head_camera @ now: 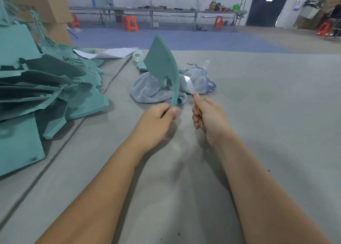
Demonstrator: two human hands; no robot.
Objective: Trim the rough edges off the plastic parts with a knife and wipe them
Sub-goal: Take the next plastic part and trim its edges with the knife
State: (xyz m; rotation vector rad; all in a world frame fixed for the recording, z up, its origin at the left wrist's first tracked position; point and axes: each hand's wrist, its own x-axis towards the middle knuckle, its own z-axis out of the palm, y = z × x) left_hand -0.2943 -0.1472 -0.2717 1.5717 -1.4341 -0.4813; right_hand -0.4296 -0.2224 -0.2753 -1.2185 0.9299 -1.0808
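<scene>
The left hand holds a teal plastic part upright above the grey table, its grip a pinch of thumb and curled fingers on the narrow lower tip of the piece. The part is flat and curved, pointed at the top, with a notch cut into its lower left edge, and it stands in front of a crumpled light blue cloth that lies on the table just behind it. The right hand is just right of the part's lower tip, its grip closed around the yellow handle of a knife; the thumb lies along the top of the handle. The silver blade points up and away from the person, its tip close to the right-hand curved edge of the part, though whether it touches that edge cannot be told. Well to the left of the cloth, a heap of teal plastic parts is piled on the table. Beyond the cloth, at the far edge of the table, lie a small clear tape roll and white paper sheets.
</scene>
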